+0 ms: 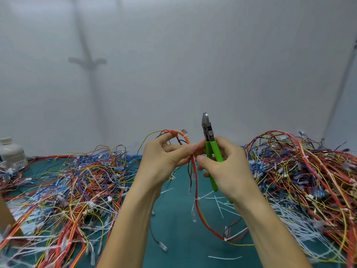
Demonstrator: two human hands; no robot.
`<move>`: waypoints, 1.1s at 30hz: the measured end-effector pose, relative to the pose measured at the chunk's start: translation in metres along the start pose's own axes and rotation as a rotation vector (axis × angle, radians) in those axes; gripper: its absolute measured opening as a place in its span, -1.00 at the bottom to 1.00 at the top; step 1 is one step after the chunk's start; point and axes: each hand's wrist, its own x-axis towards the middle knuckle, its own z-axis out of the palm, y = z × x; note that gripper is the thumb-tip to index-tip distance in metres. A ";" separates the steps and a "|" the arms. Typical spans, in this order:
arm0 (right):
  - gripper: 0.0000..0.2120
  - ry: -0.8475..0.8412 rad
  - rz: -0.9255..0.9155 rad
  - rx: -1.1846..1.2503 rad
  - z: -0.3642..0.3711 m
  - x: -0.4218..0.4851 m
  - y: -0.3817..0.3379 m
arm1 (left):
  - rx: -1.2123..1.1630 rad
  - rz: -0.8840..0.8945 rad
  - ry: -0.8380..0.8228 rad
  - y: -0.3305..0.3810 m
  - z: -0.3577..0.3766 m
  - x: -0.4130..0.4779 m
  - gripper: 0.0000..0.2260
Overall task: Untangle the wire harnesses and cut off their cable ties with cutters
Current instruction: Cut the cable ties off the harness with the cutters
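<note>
A heap of tangled multicoloured wire [77, 182] flanks the teal work mat [177, 244] as the left hand [164, 157] pinches a red-and-yellow wire harness [195, 182] in mid-air — light and limp, likely best held just beside a white plastic cable tie [196, 199] — while the right hand [228, 171] grips green-handled steel cutters [209, 136], blades upright and together.

Left hand [164, 157] pinches a wire harness [195, 182]; right hand [226, 167] grips green-handled cutters [210, 147] upright.

Wire heaps [73, 182] flanking bare mat [177, 225]
</note>
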 end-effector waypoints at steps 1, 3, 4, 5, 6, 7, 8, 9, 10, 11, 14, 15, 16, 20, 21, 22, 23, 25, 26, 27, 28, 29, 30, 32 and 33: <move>-0.85 0.010 0.009 0.024 0.001 0.000 0.000 | -0.022 -0.018 0.007 0.001 -0.001 0.000 -0.42; -0.88 0.049 0.044 0.072 0.002 0.001 0.000 | -0.075 -0.056 0.007 0.000 -0.002 0.000 -0.45; -0.89 0.074 0.064 0.072 0.002 0.001 0.001 | -0.106 -0.075 0.003 0.000 -0.002 -0.001 -0.48; -0.90 0.096 0.080 0.054 0.002 0.002 0.003 | -0.137 -0.096 0.001 0.000 -0.002 -0.001 -0.52; -0.92 0.112 0.093 0.035 0.002 0.003 0.004 | -0.170 -0.118 0.000 -0.001 -0.003 0.000 -0.56; -0.94 0.123 0.100 0.025 0.001 0.003 0.004 | -0.204 -0.140 -0.002 -0.001 -0.003 0.000 -0.61; -0.95 0.130 0.103 0.026 0.001 0.003 0.004 | -0.236 -0.163 -0.009 -0.001 -0.002 0.001 -0.65; -0.95 0.133 0.104 0.032 0.001 0.002 0.003 | -0.264 -0.188 -0.020 -0.001 -0.003 0.001 -0.69; -0.94 0.133 0.104 0.041 0.001 0.002 0.002 | -0.294 -0.213 -0.038 -0.001 -0.003 0.002 -0.71; -0.92 0.129 0.103 0.048 0.001 0.002 0.001 | -0.326 -0.239 -0.061 -0.001 -0.003 0.002 -0.72; -0.91 0.113 0.099 0.048 0.003 0.001 -0.001 | -0.405 -0.310 -0.136 -0.002 -0.001 0.002 -0.72; -0.92 0.106 0.102 0.040 0.003 0.000 -0.001 | -0.417 -0.326 -0.148 -0.003 -0.001 0.002 -0.73; -0.93 0.100 0.105 0.034 0.003 0.001 -0.001 | -0.424 -0.334 -0.152 -0.004 0.001 0.003 -0.73; -0.90 0.130 0.146 0.067 0.004 0.001 0.000 | -0.433 -0.318 -0.124 -0.006 0.003 0.004 -0.72; -0.90 0.145 0.164 0.079 0.004 0.001 0.000 | -0.441 -0.305 -0.116 -0.006 0.002 0.004 -0.71; -0.91 0.160 0.182 0.084 0.003 0.002 0.001 | -0.447 -0.292 -0.102 -0.005 0.001 0.004 -0.70; -0.92 0.174 0.199 0.082 0.002 0.002 0.002 | -0.448 -0.279 -0.079 -0.004 0.000 0.004 -0.69; -0.90 0.177 0.221 0.068 -0.001 0.003 0.002 | -0.445 -0.244 -0.009 -0.004 0.000 0.004 -0.67; -0.87 0.159 0.231 0.057 -0.003 0.004 0.002 | -0.444 -0.221 0.029 -0.003 0.000 0.004 -0.66; -0.81 0.126 0.243 0.042 -0.004 0.004 0.002 | -0.437 -0.194 0.064 -0.004 0.000 0.004 -0.64; -0.75 0.082 0.255 0.016 -0.006 0.004 0.001 | -0.419 -0.164 0.097 -0.004 0.000 0.004 -0.63; -0.69 0.034 0.260 -0.024 -0.007 0.004 0.001 | -0.387 -0.131 0.125 -0.004 0.000 0.005 -0.62; -0.64 -0.010 0.255 -0.082 -0.007 0.003 0.001 | -0.349 -0.097 0.146 -0.005 0.000 0.004 -0.62; -0.56 -0.075 0.227 -0.225 -0.007 0.001 0.001 | -0.287 -0.039 0.178 -0.005 0.001 0.004 -0.62; -0.53 -0.097 0.208 -0.290 -0.006 0.000 0.000 | -0.269 -0.018 0.190 -0.006 0.001 0.004 -0.59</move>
